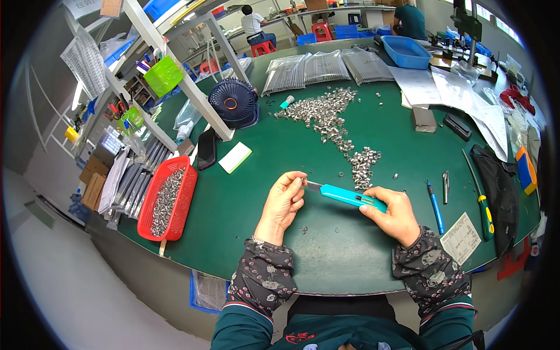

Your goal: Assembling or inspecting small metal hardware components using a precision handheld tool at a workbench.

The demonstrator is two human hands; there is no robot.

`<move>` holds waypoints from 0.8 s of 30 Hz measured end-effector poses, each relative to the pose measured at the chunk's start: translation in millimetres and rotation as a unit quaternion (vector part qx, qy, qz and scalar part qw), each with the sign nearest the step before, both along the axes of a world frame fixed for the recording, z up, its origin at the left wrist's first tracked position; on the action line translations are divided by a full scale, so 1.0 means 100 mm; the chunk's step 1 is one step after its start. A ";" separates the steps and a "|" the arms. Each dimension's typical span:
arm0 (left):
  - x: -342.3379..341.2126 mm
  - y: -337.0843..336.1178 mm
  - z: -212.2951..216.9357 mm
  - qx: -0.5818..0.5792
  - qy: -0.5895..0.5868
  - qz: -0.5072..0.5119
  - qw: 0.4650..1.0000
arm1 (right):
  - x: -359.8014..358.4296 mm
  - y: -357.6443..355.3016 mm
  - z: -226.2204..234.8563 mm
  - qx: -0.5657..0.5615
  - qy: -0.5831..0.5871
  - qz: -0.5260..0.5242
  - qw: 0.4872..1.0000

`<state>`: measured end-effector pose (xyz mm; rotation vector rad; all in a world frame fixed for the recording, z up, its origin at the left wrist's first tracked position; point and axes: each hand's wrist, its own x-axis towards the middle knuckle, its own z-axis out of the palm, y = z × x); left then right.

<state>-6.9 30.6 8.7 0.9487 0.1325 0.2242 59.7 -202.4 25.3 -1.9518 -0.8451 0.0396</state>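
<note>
My right hand (394,213) is wrapped round a teal utility knife (341,195), thumb on its side near the slider. The knife's blade (313,186) is out and points left, its tip at the fingertips of my left hand (282,201). Between that thumb and forefinger is pinched a small metal ring (304,181), mostly covered by the fingers. Just beyond the knife lies a cluster of short silver metal rings (364,164). A larger heap of the same rings (324,111) spreads farther back on the green table (280,151).
A red basket (191,195) of small metal parts stands at the left edge. Behind it are a phone (206,149), a notepad (235,157) and a blue fan (234,102). A blue pen (435,207), a screwdriver (485,217) and a black pouch (496,192) lie at right.
</note>
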 end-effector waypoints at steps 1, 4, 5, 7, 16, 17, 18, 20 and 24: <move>0.00 0.00 -0.01 0.000 0.000 -0.001 1.000 | 0.00 0.00 -0.01 0.000 -0.007 0.004 1.000; -0.01 0.00 -0.03 0.030 0.009 -0.016 0.999 | 0.01 0.01 -0.02 -0.012 -0.025 -0.001 1.000; -0.01 -0.01 -0.02 0.027 0.021 -0.015 0.999 | -0.01 0.01 -0.01 -0.012 -0.024 0.000 1.000; 0.00 0.00 -0.02 0.023 0.032 -0.012 0.999 | -0.04 0.02 0.03 0.016 -0.141 -0.044 0.989; 0.00 0.00 0.01 0.001 0.012 0.015 1.000 | -0.03 -0.01 0.03 -0.128 -0.165 -0.070 0.975; 0.00 -0.01 0.03 0.002 0.017 0.019 1.000 | -0.03 0.00 0.05 -0.103 -0.147 -0.075 0.981; 0.00 -0.03 0.05 0.003 0.022 0.022 0.999 | -0.02 -0.01 0.04 -0.077 -0.126 -0.074 0.986; 0.01 -0.03 0.03 0.005 0.023 0.016 1.000 | -0.01 -0.02 0.04 -0.074 -0.125 -0.075 0.987; -0.01 0.02 -0.02 0.002 0.013 -0.003 1.000 | -0.01 0.01 0.01 -0.042 -0.112 -0.063 0.991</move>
